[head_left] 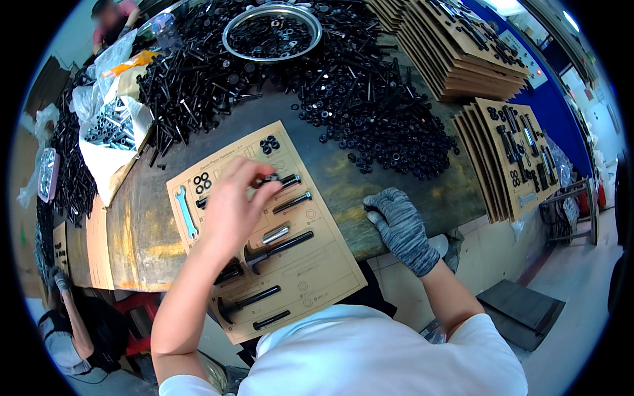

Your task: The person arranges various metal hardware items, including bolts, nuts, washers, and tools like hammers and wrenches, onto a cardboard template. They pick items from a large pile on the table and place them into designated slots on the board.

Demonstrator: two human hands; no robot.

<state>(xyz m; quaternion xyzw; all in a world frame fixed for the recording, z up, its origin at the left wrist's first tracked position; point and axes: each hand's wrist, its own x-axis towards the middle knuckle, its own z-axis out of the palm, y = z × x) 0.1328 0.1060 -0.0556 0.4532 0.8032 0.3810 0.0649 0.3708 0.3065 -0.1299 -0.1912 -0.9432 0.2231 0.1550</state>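
Observation:
A brown cardboard sheet (323, 280) with printed outlines lies slanted at the table's near edge. My bare left hand (238, 201) is over its upper part, thumb and fingertips pinched around a small dark piece that I cannot make out. Just beyond those fingertips is a black bolt (290, 180); another bolt (292, 202) lies below it. The sheet also carries a blue open-ended wrench (186, 212), black rings (203, 180), dark nuts (269, 144), a silver sleeve (275, 233) and T-shaped black bolts (281, 251). My right hand (403, 231), in a grey knit glove, rests curled at the table edge; its fingertips are hidden.
Loose black bolts (181, 99) and nuts (396, 142) heap across the far table. A metal bowl (226, 41) of small parts stands among them. At left is a white bag (102, 165) of silver parts; stacked cardboard sheets (462, 142) stand right. Another person (79, 323) is at lower left.

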